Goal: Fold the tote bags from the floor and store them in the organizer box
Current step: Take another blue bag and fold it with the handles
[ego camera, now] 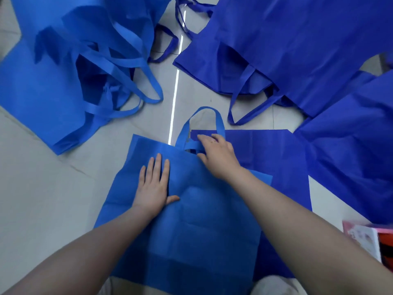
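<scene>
While spread flat: two hands point(153, 184), one tote bag point(187, 231)

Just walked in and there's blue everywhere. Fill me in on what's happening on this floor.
A person is flattening a light blue tote bag on the tiled floor. The left hand presses flat on it; the right hand grips its handle near the top edge. It partly overlies a darker blue bag. A light blue pile lies far left, more dark blue bags far right. No folded bag or organizer box is clearly visible.
</scene>
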Demonstrator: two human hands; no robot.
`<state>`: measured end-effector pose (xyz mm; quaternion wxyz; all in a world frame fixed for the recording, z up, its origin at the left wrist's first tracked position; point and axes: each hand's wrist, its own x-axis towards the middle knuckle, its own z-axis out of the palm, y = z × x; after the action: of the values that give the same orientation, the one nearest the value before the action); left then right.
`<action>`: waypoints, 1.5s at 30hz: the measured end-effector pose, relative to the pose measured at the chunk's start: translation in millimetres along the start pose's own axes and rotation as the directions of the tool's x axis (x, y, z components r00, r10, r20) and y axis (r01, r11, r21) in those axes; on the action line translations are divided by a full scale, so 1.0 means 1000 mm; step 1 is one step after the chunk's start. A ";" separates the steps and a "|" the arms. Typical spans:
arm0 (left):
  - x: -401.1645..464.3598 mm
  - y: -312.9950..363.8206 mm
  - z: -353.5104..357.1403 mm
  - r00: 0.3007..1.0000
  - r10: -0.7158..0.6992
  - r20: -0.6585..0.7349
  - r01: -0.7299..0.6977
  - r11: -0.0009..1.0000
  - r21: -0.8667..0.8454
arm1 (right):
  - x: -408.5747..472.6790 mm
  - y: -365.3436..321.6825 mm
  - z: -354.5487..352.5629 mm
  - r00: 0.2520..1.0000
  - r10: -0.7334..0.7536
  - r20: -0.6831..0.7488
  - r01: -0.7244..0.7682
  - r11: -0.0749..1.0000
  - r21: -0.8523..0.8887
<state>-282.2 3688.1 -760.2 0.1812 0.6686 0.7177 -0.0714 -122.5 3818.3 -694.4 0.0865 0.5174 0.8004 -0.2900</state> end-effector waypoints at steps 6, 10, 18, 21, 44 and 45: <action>0.006 -0.008 0.010 1.000 0.016 0.000 -0.016 0.993 -0.116 | 0.036 0.003 0.006 0.999 -0.046 0.028 0.049 0.988 -0.148; 0.005 -0.016 0.025 0.999 0.015 -0.032 -0.019 0.991 -0.131 | 0.059 0.033 -0.041 0.918 0.342 -0.199 -0.205 0.841 0.500; 0.002 -0.020 0.029 0.998 0.028 -0.064 -0.035 0.993 -0.111 | 0.062 0.055 -0.052 0.732 0.605 0.312 -0.276 -0.156 0.948; 0.000 -0.022 0.029 0.995 0.050 -0.089 -0.060 0.992 -0.110 | 0.051 0.047 -0.047 0.828 0.516 0.220 -0.263 0.012 0.965; 0.035 0.039 -0.017 0.950 0.313 -0.011 -0.312 0.948 0.057 | 0.007 0.086 -0.039 0.955 0.284 -0.084 -0.275 0.956 0.104; 0.035 0.039 -0.016 0.951 0.301 0.076 -0.305 0.951 0.047 | -0.002 0.085 -0.028 0.966 0.255 0.033 -0.257 0.963 0.084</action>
<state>-248.2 3730.6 -752.2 0.1944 0.7731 0.5976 -0.0862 -42.6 3857.9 -702.4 0.1094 0.6165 0.7125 -0.3168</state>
